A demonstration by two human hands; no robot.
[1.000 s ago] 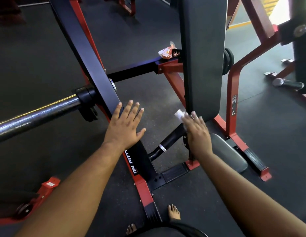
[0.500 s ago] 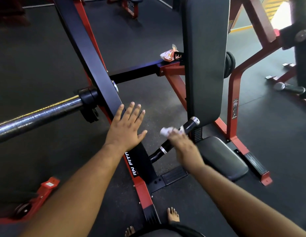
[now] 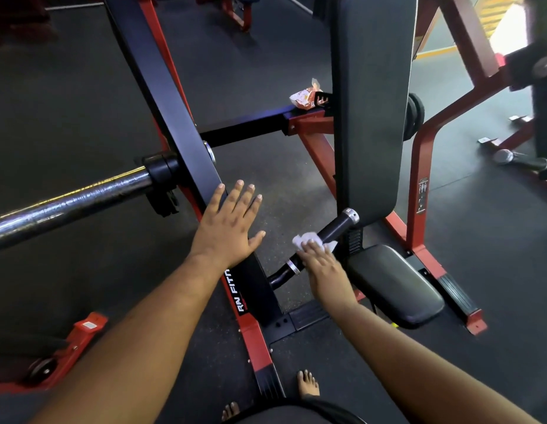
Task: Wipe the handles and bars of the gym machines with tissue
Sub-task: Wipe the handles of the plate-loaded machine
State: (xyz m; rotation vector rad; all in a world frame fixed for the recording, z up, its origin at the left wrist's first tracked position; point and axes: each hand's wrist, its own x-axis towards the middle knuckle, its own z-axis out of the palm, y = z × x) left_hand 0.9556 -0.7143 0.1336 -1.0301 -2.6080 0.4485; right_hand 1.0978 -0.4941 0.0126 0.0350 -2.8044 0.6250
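red foot plate [image 3: 82,332]: low left on the rubber floor, small white sticker on top, text too small to read
weight sleeve [image 3: 67,206]: scuffed shiny steel cylinder, long axis from left edge rising right to a black collar at the lever arm
lever arm [image 3: 165,111]: flat matte black beam on red frame, runs diagonally from top down to the floor plate; white lettering "RN FITN" readable low on its side, rest hidden under the wrist
left hand [image 3: 227,228]: flat on the lever arm, fingers straight and slightly spread, holding nothing
wrapper [image 3: 305,97]: crumpled orange-white packet on the red crossbar joint, print unreadable
tissue [image 3: 308,240]: white, crumpled, pressed against the handle under the fingertips
handle [image 3: 336,229]: black cylindrical grip, silver end cap pointing up-right, silver ring at lower-left end, long axis lower-left to upper-right
right hand [image 3: 322,264]: presses the tissue on the handle mid-length, fingers laid over it; curl underneath can't be told
back pad [image 3: 370,102]: tall black vinyl, upright
seat pad [image 3: 394,286]: black, rounded, just right of the handle
warning label [image 3: 422,195]: on red upright, unreadable
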